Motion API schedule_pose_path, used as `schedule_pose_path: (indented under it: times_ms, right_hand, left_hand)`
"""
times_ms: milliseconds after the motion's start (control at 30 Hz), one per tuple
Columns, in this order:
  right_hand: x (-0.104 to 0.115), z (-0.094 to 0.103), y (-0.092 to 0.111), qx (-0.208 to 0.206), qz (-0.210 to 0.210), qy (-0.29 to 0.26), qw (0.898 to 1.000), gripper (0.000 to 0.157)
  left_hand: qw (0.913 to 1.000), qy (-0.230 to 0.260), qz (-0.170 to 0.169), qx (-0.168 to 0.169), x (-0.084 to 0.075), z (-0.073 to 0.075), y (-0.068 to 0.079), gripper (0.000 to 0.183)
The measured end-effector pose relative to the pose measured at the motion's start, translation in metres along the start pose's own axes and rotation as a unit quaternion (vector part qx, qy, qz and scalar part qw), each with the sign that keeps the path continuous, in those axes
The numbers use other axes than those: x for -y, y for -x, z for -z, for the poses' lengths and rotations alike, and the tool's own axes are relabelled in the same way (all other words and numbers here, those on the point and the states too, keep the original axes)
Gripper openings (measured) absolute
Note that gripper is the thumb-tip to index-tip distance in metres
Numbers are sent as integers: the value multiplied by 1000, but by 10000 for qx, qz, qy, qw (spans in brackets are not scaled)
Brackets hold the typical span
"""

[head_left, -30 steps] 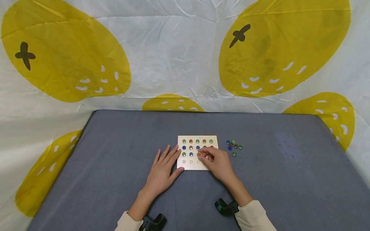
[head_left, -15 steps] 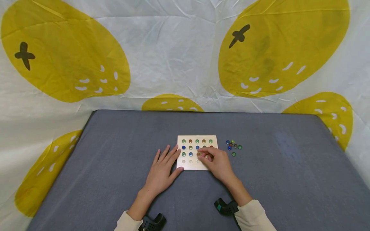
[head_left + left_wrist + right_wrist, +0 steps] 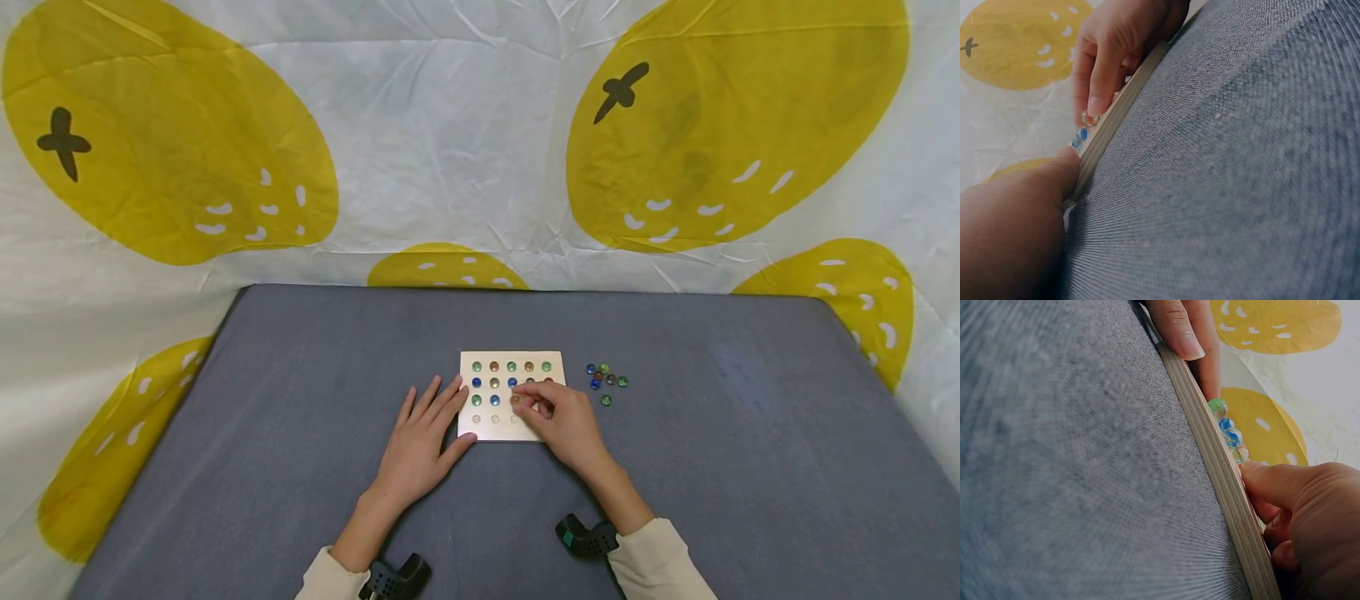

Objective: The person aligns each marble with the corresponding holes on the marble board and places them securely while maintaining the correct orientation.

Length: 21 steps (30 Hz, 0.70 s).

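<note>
A pale wooden board with rows of round hollows lies on the table, and glass marbles fill many of them. My left hand rests flat at the board's left side, fingers spread, with fingertips and thumb touching its edge. Over the board's right part, my right hand pinches an orange-tinted clear marble between thumb and index finger, at a hollow in the third row. Blue marble sits just left of it. In the left wrist view the pinched marble shows under the fingertips. The right hand hides several hollows.
Several loose marbles in green, blue and brown lie right of the board, with one green marble nearer me. Grey cloth covers the table. Behind it hangs a white sheet printed with yellow shapes.
</note>
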State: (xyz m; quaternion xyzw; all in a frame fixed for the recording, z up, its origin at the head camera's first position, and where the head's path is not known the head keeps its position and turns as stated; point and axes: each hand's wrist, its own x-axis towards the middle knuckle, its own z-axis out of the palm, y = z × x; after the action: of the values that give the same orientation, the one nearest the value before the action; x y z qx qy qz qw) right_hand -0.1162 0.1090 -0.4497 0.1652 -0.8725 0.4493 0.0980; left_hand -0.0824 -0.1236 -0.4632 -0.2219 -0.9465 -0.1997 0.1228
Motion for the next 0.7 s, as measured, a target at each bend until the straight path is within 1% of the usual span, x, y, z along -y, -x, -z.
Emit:
schedule_pose_path:
  times_ms: [533, 700]
  right_hand:
    - [3, 1, 1, 56, -3, 44, 10000, 16]
    - [4, 2, 1, 117, -155, -85, 9998, 17]
  left_hand:
    - [10000, 45, 3, -43, 0, 0, 1, 62]
    - [10000, 38, 27, 33, 0, 0, 0, 62]
